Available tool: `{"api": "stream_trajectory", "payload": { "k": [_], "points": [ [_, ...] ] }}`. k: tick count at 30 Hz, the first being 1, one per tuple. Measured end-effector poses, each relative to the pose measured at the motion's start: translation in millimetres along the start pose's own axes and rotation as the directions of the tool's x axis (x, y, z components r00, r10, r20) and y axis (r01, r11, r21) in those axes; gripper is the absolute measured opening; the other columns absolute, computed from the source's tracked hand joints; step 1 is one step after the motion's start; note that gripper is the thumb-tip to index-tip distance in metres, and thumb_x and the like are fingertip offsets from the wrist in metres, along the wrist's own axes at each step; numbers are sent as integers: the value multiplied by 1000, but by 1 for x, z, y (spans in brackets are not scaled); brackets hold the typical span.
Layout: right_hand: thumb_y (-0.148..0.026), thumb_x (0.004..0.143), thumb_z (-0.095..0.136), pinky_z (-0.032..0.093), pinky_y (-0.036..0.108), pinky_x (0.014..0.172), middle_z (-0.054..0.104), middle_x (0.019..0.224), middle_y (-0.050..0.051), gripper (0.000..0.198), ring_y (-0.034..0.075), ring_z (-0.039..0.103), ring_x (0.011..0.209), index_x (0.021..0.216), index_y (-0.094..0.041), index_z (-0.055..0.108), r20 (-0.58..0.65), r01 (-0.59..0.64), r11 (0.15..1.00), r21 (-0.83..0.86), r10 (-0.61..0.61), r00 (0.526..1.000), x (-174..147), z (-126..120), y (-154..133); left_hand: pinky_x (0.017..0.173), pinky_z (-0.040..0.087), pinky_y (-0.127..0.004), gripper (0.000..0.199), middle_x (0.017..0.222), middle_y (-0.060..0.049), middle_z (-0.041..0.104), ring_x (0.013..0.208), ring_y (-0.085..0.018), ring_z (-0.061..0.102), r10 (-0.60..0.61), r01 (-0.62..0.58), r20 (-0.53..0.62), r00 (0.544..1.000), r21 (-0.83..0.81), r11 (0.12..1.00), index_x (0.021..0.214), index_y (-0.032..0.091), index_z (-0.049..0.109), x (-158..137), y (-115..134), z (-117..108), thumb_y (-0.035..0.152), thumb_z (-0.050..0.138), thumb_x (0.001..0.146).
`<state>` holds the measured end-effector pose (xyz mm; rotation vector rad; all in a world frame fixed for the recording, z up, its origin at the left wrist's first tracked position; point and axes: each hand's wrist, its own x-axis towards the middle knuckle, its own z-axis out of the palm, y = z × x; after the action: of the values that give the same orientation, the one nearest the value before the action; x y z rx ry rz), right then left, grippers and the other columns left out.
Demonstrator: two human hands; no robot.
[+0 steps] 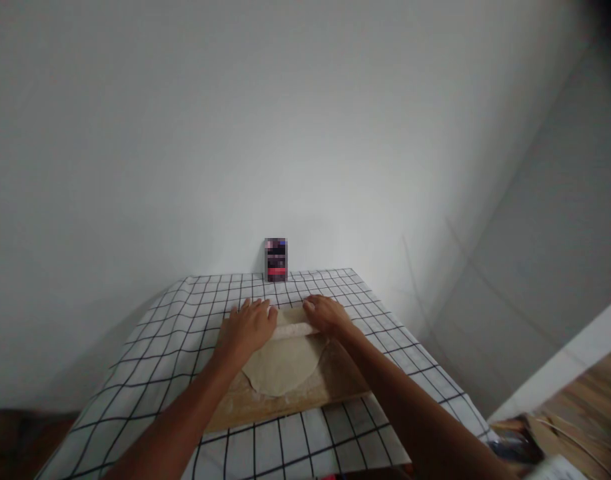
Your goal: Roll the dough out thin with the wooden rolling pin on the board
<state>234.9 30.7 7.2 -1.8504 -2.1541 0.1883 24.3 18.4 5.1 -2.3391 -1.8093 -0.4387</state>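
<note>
A flat, rounded sheet of pale dough (282,368) lies on a floured wooden board (245,411). Across the dough's far part runs a whitish, flour-dusted rolling pin (294,330). My left hand (250,325) grips the pin's left end, fingers pointing away from me over the top. On the opposite end rests my right hand (326,313), its fingers curled over the pin. The pin's ends are hidden under both hands, and my forearms cover parts of the board's sides.
The board sits on a table with a white, black-checked cloth (155,373). At the back, a small blurred dark item (276,260) leans upright against the white wall (295,133). Low on the right, partly cut-off items (518,447) lie on a wooden floor (590,407).
</note>
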Motion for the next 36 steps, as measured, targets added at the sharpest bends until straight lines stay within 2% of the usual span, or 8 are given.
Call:
{"api": "stream_trajectory", "payload": {
  "k": [5, 10, 14, 19, 25, 28, 31, 36],
  "points": [
    [-40, 103, 29, 46, 34, 93, 70, 126, 11, 47, 24, 64, 115, 116, -21, 70, 8, -25, 1000, -11, 26, 1000, 14, 5, 3, 99, 46, -49, 43, 117, -12, 75, 114, -31, 64, -24, 24, 1, 1000, -4, 1000, 113, 19, 70, 13, -3, 2, 39, 34, 102],
    [-39, 102, 30, 46, 34, 94, 71, 126, 7, 46, 23, 65, 114, 118, -24, 70, -18, -2, 1000, -19, 2, 1000, -4, 6, 4, 109, 39, -54, 39, 131, -13, 69, 128, -32, 57, 39, -38, -14, 999, 53, 998, 121, 17, 68, -8, 8, -8, 32, 38, 100],
    [-33, 102, 30, 44, 33, 100, 68, 132, 5, 45, 21, 62, 120, 128, -25, 66, -80, 73, 997, -19, -74, 994, -27, 8, 7, 113, 35, -59, 41, 140, -13, 64, 137, -35, 51, 99, -97, -16, 995, 68, 993, 129, 15, 65, -31, 18, -18, 27, 40, 98],
    [-26, 102, 33, 39, 38, 112, 65, 139, 5, 43, 20, 56, 130, 128, -22, 67, -174, 138, 990, -37, -143, 974, -57, 10, 6, 117, 32, -59, 45, 143, -14, 61, 141, -34, 48, 145, -142, -104, 984, 32, 989, 134, 12, 62, -53, 21, -10, 28, 36, 101],
    [-30, 104, 33, 37, 44, 117, 57, 148, 10, 46, 25, 46, 142, 137, -16, 62, -305, 180, 982, -54, -188, 934, -110, 21, 4, 116, 38, -52, 51, 153, -12, 51, 142, -30, 48, 287, -291, -303, 909, 34, 956, 147, 12, 50, -100, 21, 7, 34, 35, 103],
    [-34, 105, 32, 36, 47, 119, 49, 154, 14, 51, 27, 40, 146, 146, -11, 53, -341, 179, 979, -94, -201, 918, -127, 27, 5, 117, 37, -49, 53, 156, -10, 48, 142, -28, 47, 327, -336, -337, 883, 36, 941, 151, 15, 44, -118, 22, 8, 34, 37, 102],
    [-35, 106, 30, 35, 46, 119, 47, 155, 14, 52, 26, 40, 146, 147, -11, 52, -297, 171, 980, -98, -193, 935, -121, 25, 5, 115, 40, -49, 51, 152, -10, 54, 138, -28, 51, 295, -310, -308, 904, 2, 951, 148, 16, 49, -113, 22, 7, 34, 36, 102],
    [-36, 107, 27, 34, 43, 117, 55, 150, 7, 48, 23, 48, 140, 139, -22, 60, -233, 115, 990, -84, -132, 964, -76, 12, -2, 116, 36, -54, 47, 146, -10, 60, 139, -30, 51, 161, -167, -145, 976, -29, 985, 139, 18, 58, -71, 22, 2, 39, 35, 104]
  ]
}}
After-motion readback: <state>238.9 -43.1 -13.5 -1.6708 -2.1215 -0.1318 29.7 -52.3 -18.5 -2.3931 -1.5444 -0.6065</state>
